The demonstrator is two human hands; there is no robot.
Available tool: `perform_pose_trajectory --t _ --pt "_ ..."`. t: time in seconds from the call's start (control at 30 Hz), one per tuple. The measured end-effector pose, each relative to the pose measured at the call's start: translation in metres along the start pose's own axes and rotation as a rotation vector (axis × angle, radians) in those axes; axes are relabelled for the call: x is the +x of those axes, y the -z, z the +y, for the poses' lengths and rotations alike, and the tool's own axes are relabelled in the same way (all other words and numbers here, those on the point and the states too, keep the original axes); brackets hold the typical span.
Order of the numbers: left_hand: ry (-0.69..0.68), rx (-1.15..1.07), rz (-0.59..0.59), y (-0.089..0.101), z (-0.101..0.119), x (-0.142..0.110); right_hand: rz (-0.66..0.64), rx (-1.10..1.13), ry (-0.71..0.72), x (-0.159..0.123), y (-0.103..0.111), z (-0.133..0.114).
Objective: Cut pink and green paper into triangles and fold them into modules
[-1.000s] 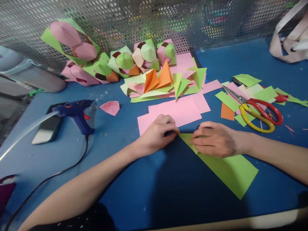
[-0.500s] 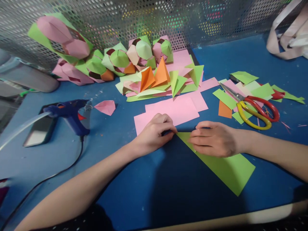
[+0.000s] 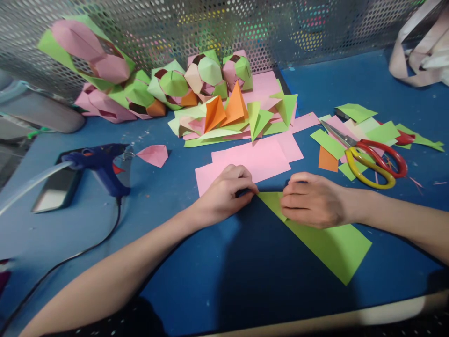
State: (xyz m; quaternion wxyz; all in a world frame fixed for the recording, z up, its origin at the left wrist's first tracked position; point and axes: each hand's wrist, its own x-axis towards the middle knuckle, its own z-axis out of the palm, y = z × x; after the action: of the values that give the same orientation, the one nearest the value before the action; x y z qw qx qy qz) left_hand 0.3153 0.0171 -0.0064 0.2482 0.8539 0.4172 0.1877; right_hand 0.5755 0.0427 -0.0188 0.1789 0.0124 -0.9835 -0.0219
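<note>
A green paper strip lies slantwise on the blue table, its upper left end folded to a point. My left hand pinches that pointed tip between thumb and fingers. Over the folded part rests my right hand, fingers curled in and knuckles pressed on the paper. Its thumb and fingertips are hidden. Just behind my hands lie pink paper strips, partly covered by my left hand.
Scissors with red and yellow handles lie on paper scraps at right. A blue glue gun rests on a phone at left. Behind are folded paper pieces and paper balls, against a perforated metal panel.
My right hand has slid slightly right along the fold, its fingers curling in more. My left hand keeps its pinch on the tip, and the paper stays in place.
</note>
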Motion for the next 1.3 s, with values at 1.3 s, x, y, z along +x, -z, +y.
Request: perform_pose_trajectory --t 1.3 --pt "-0.306 0.400 0.107 -0.039 0.066 -0.028 -0.277 -0.168 -0.096 0.015 0.023 -0.046"
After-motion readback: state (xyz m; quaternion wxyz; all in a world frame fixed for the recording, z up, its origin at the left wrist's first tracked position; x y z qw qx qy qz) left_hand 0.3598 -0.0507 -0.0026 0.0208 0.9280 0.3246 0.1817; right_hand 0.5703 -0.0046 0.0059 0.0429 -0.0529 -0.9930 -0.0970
